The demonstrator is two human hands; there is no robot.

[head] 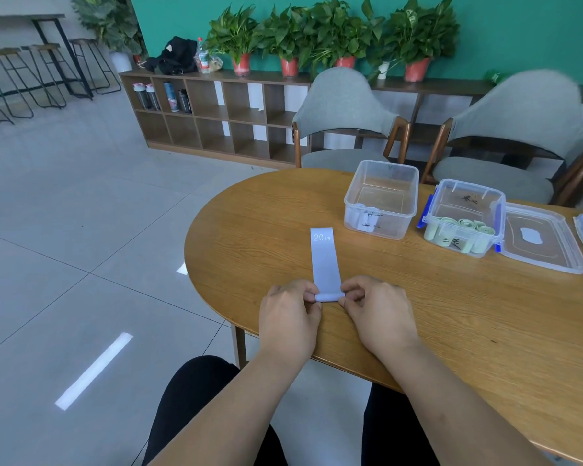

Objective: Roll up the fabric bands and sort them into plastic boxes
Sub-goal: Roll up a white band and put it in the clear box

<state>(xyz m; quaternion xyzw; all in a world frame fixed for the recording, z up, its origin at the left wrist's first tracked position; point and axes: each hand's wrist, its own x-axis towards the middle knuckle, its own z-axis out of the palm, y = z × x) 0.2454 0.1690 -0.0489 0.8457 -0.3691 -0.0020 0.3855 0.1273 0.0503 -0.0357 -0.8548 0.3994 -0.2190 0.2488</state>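
A pale lilac fabric band marked "20 LB" lies flat on the wooden table, its near end curled into a small roll. My left hand pinches the roll's left end and my right hand pinches its right end. Behind the band stands a clear plastic box with a rolled pale band at its front wall. To its right, a second clear box with blue clips holds several rolled green bands.
Two clear lids lie at the table's right side. Two grey chairs stand behind the table, with a low wooden shelf and potted plants along the green wall. The table edge curves just left of my hands.
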